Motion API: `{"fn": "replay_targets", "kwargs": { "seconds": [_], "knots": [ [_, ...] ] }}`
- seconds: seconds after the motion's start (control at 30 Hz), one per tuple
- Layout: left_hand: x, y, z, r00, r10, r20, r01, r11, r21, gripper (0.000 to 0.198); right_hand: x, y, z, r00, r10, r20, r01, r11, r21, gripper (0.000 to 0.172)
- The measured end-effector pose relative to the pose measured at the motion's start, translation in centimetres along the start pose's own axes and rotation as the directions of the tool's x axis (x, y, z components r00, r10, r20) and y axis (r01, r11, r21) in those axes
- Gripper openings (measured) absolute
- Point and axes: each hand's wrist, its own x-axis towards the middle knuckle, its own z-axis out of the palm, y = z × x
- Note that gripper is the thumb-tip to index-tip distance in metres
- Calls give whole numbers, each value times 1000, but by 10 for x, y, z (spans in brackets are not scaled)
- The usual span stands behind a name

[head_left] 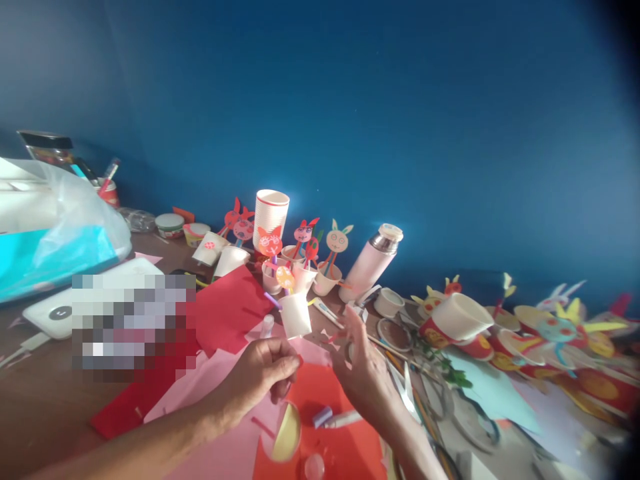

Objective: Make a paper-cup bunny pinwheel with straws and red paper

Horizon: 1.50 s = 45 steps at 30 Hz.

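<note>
My left hand [260, 377] is closed at the fingertips on a small red scrap of paper [300, 361]. My right hand [363, 373] hangs beside it, fingers spread, holding nothing. Below them, a white paper cup [283, 432] with a yellow inside lies on its side on a red paper sheet [325, 447]. Next to the cup lies a glue stick [336, 419]. A pink paper sheet [220, 413] spreads under my left forearm. An upright white paper cup [295, 315] stands just beyond my hands, apart from both.
Paper-cup animal figures [305, 250] and a pink thermos flask [371, 263] stand against the blue wall [400, 120]. Scissors [430, 380] and more cup figures [550, 340] lie to the right. A plastic bag [60, 227] sits at left, beside a blurred patch.
</note>
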Motion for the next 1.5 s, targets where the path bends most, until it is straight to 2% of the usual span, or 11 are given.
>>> {"fn": "replay_targets", "kwargs": {
  "seconds": [0.13,0.27,0.43,0.57,0.73,0.97,1.1,1.23,1.3,1.43,1.5],
  "knots": [
    [1,-3,-1,1000,13,-4,-13,999,-34,23,6,-2,-10,996,73,50,-78,992,100,26],
    [2,-4,-1,1000,12,-15,-13,999,-40,23,4,-7,-13,975,199,103,-218,950,224,34],
    [2,-4,-1,999,-2,-36,1,1000,-6,25,4,4,-4,983,154,101,-165,980,112,54],
    [5,-10,-4,999,15,-32,-16,1000,-16,25,8,9,-9,984,137,109,-146,987,74,23],
    [4,-9,-1,999,1,-46,-2,1000,-9,20,9,4,-19,959,246,138,-269,944,191,32],
    [-4,-4,6,999,-18,-51,19,1000,20,16,5,14,-6,976,137,168,-158,981,115,55],
    [-3,-15,1,999,2,-33,-1,999,33,17,4,10,-3,972,122,200,-135,989,55,23],
    [1,-25,-2,999,48,-6,-48,998,37,17,4,6,-9,977,164,140,-164,986,-10,39],
    [2,-27,-2,998,59,-11,-59,997,43,17,5,11,-12,975,168,145,-168,986,-14,33],
    [5,-24,-1,997,72,-20,-71,996,61,17,3,24,-20,972,4,236,1,1000,-22,44],
    [6,-23,-1,997,72,-18,-71,996,62,18,-4,27,-23,972,-37,231,50,997,-51,29]
  ]
}}
